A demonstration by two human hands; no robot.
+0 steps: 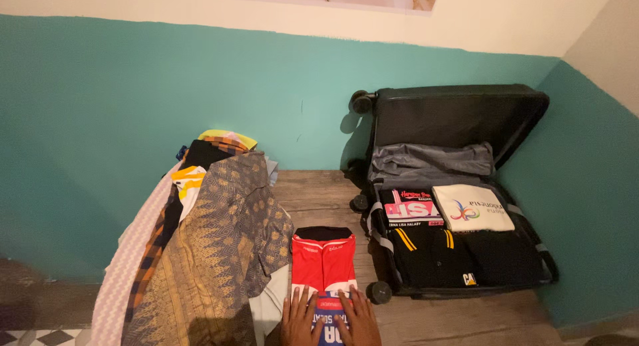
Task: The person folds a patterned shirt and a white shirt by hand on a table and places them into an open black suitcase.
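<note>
Both hands lie flat at the bottom of the view, the left hand (297, 319) and the right hand (359, 318) side by side with fingers spread, palms pressed down on the near end of a folded red jersey (323, 261) that stretches away from them along the wooden floor (319, 196). Between the two hands shows the garment's blue and white printed part, pinned under the fingertips; neither hand grips anything. Left of the left hand, touching the jersey's edge, sprawls a pile of clothes (200, 246), with a brown patterned cloth on top, checked orange fabric beside it and a yellow piece at the far end against the teal wall (133, 120). Right of the right hand, just beside the jersey, an open black suitcase (459, 120) lies with its lid propped against the wall; folded shirts fill its lower half, among them a white one (472, 207) and black ones with yellow stripes (426, 249).
</note>
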